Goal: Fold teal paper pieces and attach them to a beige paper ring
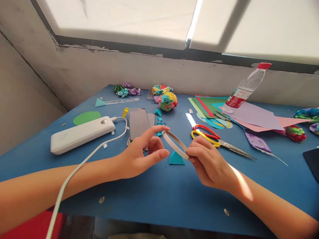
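A white cable [58, 202] lies across the person's left forearm, nearest of all, and leads away to the far side of that arm. Above the bare near part of the blue worktop [161, 199], the left hand [139, 154] holds nothing, its thumb and index finger spread well apart. The right hand [208, 162] pinches the lower end of a thin white ring [173, 144] between thumb and fingers, so the ring slants up between the two hands; its upper end is close to the left index fingertip, and I cannot tell whether they touch. Below the ring sits a teal paper piece [177, 159]. Just beyond the right hand are scissors [225, 144] with red and yellow handles, blades pointing right, and further right a purple leaf-shaped piece [258, 142]. Behind the left hand lies a phone [139, 122]; left of that hand, a white power bank [81, 136], with a green disc [86, 117] behind it. Farther off, beyond the right hand, are coloured sheets [251, 113] and a red-capped bottle [236, 96]; beyond the left hand, a clear ruler [122, 101] and a multicoloured paper ball [167, 101]
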### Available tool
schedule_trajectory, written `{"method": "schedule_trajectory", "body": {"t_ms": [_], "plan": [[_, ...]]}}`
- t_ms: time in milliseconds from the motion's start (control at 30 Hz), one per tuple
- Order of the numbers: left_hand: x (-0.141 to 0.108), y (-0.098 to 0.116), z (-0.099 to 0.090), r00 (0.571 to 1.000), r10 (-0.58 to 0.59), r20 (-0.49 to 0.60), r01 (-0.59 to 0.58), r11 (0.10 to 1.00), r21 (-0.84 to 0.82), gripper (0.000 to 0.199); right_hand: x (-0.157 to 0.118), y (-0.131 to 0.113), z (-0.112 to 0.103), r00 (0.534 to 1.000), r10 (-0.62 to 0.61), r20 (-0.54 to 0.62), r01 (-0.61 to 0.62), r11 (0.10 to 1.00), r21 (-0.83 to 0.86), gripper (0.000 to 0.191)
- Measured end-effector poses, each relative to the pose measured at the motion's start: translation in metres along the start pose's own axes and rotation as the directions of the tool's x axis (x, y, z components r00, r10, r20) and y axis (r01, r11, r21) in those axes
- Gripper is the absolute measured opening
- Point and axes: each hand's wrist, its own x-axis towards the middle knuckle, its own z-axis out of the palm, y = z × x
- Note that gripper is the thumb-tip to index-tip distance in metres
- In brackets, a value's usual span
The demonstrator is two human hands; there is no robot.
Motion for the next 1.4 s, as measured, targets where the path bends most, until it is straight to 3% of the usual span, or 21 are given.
{"method": "schedule_trajectory", "body": {"t_ms": [100, 200, 333, 400, 500, 667, 900, 1167, 1400], "plan": [[0.0, 0.004, 0.001, 0.989, -0.127, 0.08, 0.126, 0.992, 0.016, 0.018, 0.0, 0.002, 0.003, 0.996, -0.078, 0.046, 0.084, 0.987, -0.135, 0.017], [-0.001, 0.007, 0.003, 0.971, -0.203, 0.123, 0.213, 0.974, -0.071, 0.015, 0.0, 0.007, 0.004, 0.994, -0.109, 0.018, 0.11, 0.961, -0.254, 0.016], [-0.005, 0.008, 0.01, 0.963, -0.19, 0.192, 0.225, 0.957, -0.183, 0.013, -0.003, 0.013, 0.006, 0.99, -0.042, -0.138, -0.014, 0.924, -0.382, 0.015], [-0.007, 0.007, 0.015, 0.965, -0.199, 0.172, 0.235, 0.947, -0.221, 0.013, -0.004, 0.012, 0.008, 0.978, -0.002, -0.208, -0.088, 0.903, -0.42, 0.012], [-0.008, 0.006, 0.019, 0.978, -0.201, 0.061, 0.21, 0.948, -0.24, 0.012, -0.006, 0.005, 0.013, 0.972, 0.015, -0.235, -0.112, 0.907, -0.407, 0.007], [-0.006, 0.005, 0.021, 0.981, -0.187, -0.053, 0.168, 0.953, -0.251, 0.012, -0.003, -0.016, 0.018, 0.992, -0.095, -0.078, 0.058, 0.92, -0.388, 0.02], [-0.007, 0.002, 0.021, 0.977, -0.214, -0.001, 0.204, 0.932, -0.301, 0.017, 0.0, -0.022, 0.021, 0.999, -0.051, 0.0, 0.046, 0.9, -0.433, 0.014], [-0.009, -0.002, 0.021, 0.978, -0.201, 0.054, 0.208, 0.935, -0.288, 0.025, 0.0, -0.024, 0.019, 0.998, -0.051, -0.031, 0.033, 0.906, -0.421, 0.015], [-0.012, 0.0, 0.019, 0.976, -0.143, 0.165, 0.168, 0.975, -0.149, 0.029, -0.001, -0.021, 0.019, 0.995, 0.021, -0.099, -0.057, 0.924, -0.377, 0.017]]}}
